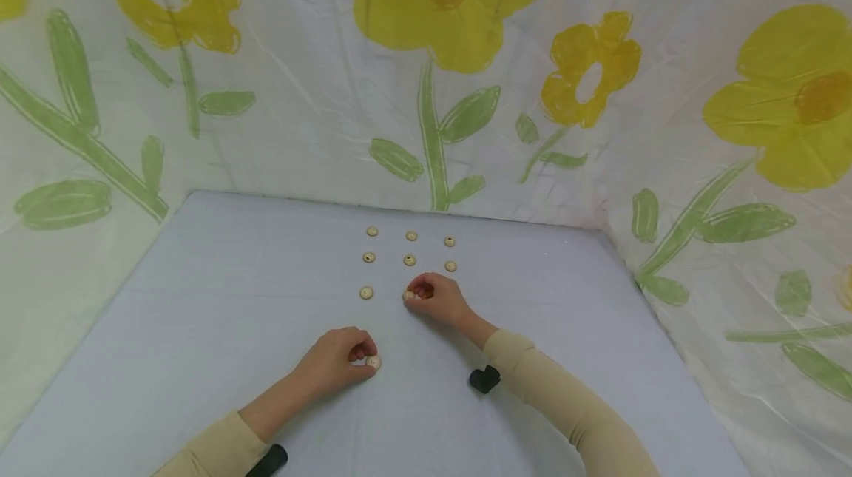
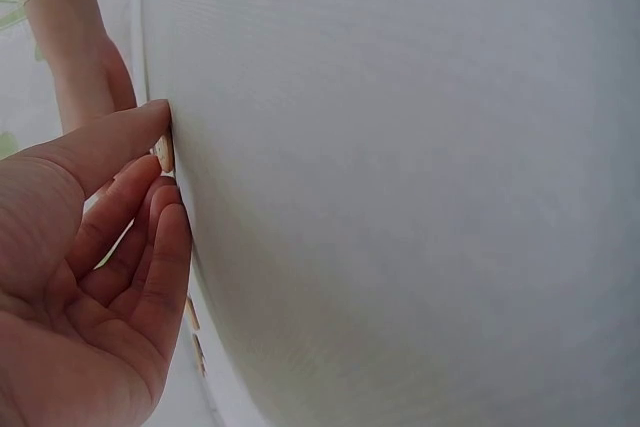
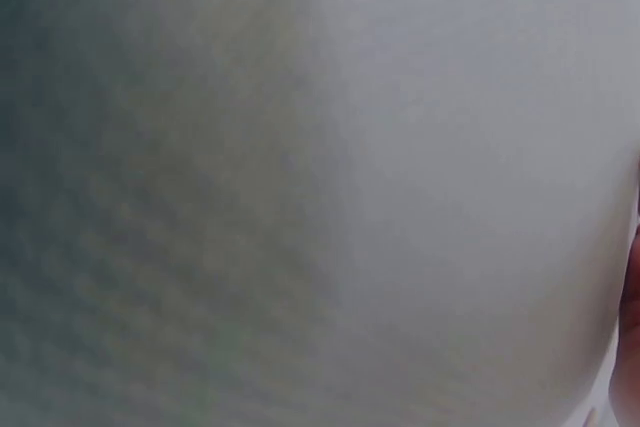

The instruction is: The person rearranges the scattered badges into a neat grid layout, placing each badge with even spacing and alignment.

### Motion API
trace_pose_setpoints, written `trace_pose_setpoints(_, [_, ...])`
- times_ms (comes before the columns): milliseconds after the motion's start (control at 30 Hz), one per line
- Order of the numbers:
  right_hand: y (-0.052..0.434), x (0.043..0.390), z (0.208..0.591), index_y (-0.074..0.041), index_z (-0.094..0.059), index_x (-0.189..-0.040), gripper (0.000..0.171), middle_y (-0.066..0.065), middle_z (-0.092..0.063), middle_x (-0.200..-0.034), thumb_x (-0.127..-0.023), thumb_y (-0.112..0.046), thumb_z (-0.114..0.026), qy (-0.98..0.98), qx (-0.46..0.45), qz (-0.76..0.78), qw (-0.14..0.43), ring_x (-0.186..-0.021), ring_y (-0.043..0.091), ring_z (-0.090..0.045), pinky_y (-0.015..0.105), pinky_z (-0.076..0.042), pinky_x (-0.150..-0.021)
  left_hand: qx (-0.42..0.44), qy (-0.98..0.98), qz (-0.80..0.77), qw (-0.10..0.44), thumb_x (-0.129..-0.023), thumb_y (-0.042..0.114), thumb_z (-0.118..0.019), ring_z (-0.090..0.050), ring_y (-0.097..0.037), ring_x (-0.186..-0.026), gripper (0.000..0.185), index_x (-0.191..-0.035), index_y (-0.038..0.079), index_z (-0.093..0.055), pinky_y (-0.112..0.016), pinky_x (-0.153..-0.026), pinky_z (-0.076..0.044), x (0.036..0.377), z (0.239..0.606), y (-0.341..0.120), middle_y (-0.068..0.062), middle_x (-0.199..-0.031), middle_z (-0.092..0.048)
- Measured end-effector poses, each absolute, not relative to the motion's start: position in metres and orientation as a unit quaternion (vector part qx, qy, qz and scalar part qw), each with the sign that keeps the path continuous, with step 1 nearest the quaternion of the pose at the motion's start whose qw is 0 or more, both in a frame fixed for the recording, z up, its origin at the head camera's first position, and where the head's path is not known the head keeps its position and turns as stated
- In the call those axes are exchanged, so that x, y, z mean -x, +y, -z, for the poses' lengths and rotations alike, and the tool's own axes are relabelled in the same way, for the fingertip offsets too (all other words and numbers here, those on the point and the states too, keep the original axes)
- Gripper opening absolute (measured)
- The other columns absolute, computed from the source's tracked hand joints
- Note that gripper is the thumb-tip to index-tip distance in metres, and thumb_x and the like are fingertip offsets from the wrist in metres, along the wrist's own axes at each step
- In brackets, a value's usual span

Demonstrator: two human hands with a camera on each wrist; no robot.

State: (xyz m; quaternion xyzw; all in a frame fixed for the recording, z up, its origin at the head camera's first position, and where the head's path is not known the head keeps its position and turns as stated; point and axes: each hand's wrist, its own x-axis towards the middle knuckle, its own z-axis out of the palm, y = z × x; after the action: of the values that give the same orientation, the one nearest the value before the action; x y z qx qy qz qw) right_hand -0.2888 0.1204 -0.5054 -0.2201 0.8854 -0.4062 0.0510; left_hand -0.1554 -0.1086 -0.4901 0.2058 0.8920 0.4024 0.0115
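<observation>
Each grip pinches a button on the pale table point(image 1: 200, 299) before flowered sheets point(image 1: 299, 114).

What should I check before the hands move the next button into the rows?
1. Left hand has a grip on its button: ok, fingertips pinch it on the table.
2. Right hand is on the middle button of the near row: ok, fingertips touch it.
3. Near row has a free place: ok, the right end under the far-right buttons is bare.
4. Placed buttons sit in straight rows: ok, seven lie apart and untouched in a neat grid.
5. Right wrist view shows the grip: not ok, only blur.
6. Button faces up: cannot tell.
</observation>
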Motion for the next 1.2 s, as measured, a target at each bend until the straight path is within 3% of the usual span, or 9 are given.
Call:
trace_pose_setpoints(567, [0.122,0.289,0.503,-0.01,-0.069,-0.1,0.023,-0.003,-0.062,-0.088,-0.082,-0.019,-0.08,0.893,0.226,0.385,0.053,-0.079,0.008,-0.056,0.023,-0.048,-0.072,-0.2,0.895,-0.399,0.013,-0.078,0.011,-0.078,-0.051,-0.007,-0.073,0.014,-0.085,0.015,-0.066,-0.025,-0.066,-0.044,0.157,0.491,-0.106,0.008,-0.077,-0.056])
trace_pose_setpoints(1200, [0.133,0.274,0.505,-0.007,-0.069,-0.112,0.03,0.003,-0.068,-0.099,-0.085,-0.02,-0.076,0.847,0.134,0.51,0.067,-0.09,0.015,-0.063,0.029,-0.05,-0.081,-0.194,0.901,-0.389,0.011,-0.078,0.011,-0.079,-0.051,-0.008,-0.072,0.015,-0.085,0.015,-0.067,-0.025,-0.066,-0.044,0.156,0.492,-0.105,0.009,-0.077,-0.056])
